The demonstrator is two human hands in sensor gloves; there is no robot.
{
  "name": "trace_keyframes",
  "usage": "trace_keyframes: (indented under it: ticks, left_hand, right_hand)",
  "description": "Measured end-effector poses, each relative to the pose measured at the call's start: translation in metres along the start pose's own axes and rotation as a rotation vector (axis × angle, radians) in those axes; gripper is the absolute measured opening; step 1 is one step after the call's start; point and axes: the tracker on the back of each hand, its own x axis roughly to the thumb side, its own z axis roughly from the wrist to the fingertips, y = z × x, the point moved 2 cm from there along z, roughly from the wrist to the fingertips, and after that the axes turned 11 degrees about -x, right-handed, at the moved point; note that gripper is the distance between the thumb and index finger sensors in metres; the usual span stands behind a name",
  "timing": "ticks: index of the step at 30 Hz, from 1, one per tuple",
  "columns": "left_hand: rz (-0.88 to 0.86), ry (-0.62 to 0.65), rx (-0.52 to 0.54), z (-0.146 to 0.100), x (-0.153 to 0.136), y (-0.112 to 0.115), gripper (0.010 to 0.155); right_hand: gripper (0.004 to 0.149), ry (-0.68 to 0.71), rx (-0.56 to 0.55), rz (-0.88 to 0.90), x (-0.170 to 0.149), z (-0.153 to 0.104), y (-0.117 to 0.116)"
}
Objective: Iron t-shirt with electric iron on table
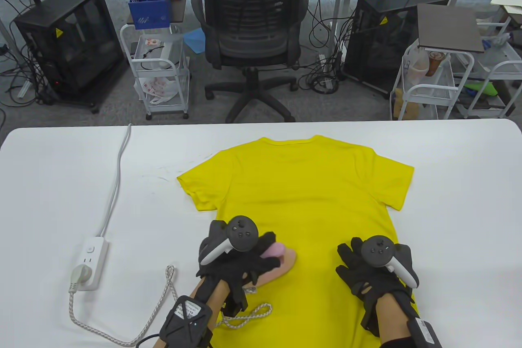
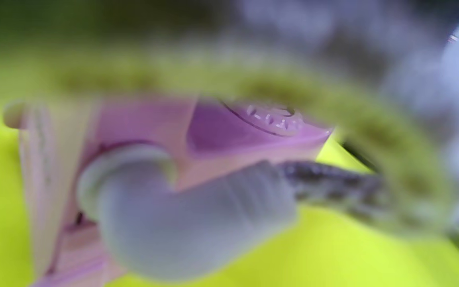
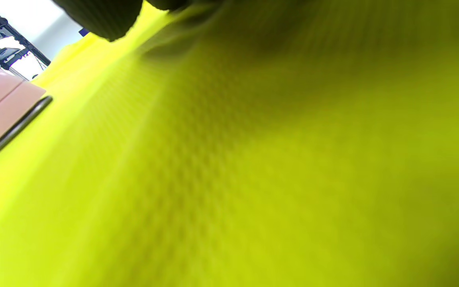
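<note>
A: Bright yellow t-shirt (image 1: pixel 301 197) on the white surface (image 1: pixel 456 201)!
B: At seven o'clock, a pink iron (image 1: pixel 281 260), lilac on top, with a white-and-grey braided cord (image 1: pixel 163 295).
A: Black gloves, and a white power strip (image 1: pixel 91 260).

On the counter (image 1: pixel 448 201) there is one yellow t-shirt (image 1: pixel 301 185), one pink iron (image 1: pixel 281 260) with one braided cord (image 1: pixel 163 295), and one white power strip (image 1: pixel 90 260) with one plug (image 1: pixel 77 274) in it. Two gloved hands are counted, a left hand (image 1: pixel 232 258) and a right hand (image 1: pixel 373 270), each carrying one tracker. Beyond the counter stand one office chair (image 1: pixel 253 17), two black cabinets (image 1: pixel 67 42) and three white wire carts (image 1: pixel 163 74).
</note>
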Motion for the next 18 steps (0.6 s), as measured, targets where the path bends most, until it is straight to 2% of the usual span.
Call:
trace_keyframes:
  ticks: [2,4,6,8,12,17,18]
  left_hand:
    - [0.104,0.122,-0.072,0.005,0.034,0.016,0.074]
    - [0.176,0.185,-0.103,0.006,0.058,0.028,0.073]
    - [0.252,0.210,-0.099,0.003,0.075,0.036,0.072]
    - [0.296,0.172,-0.051,0.001,0.077,0.034,0.072]
    - [0.238,-0.065,0.129,0.000,0.040,0.011,0.073]
    - [0.103,-0.453,0.319,-0.011,-0.032,-0.020,0.075]
    - [0.077,-0.488,0.353,-0.016,-0.045,-0.024,0.075]
  right_hand:
    - [0.063,0.000,-0.001,-0.001,0.000,0.000,0.000]
    - [0.063,-0.001,-0.001,-0.004,0.000,0.000,0.000]
    - [0.063,-0.001,-0.002,-0.011,0.000,0.000,-0.001]
    - [0.064,-0.001,-0.001,-0.016,0.001,0.000,-0.001]
    - [0.064,0.000,0.000,-0.014,0.001,0.000,-0.001]
    - [0.064,0.002,0.004,0.002,0.000,0.000,-0.001]
    - [0.063,0.001,0.004,0.004,0.000,0.000,-0.001]
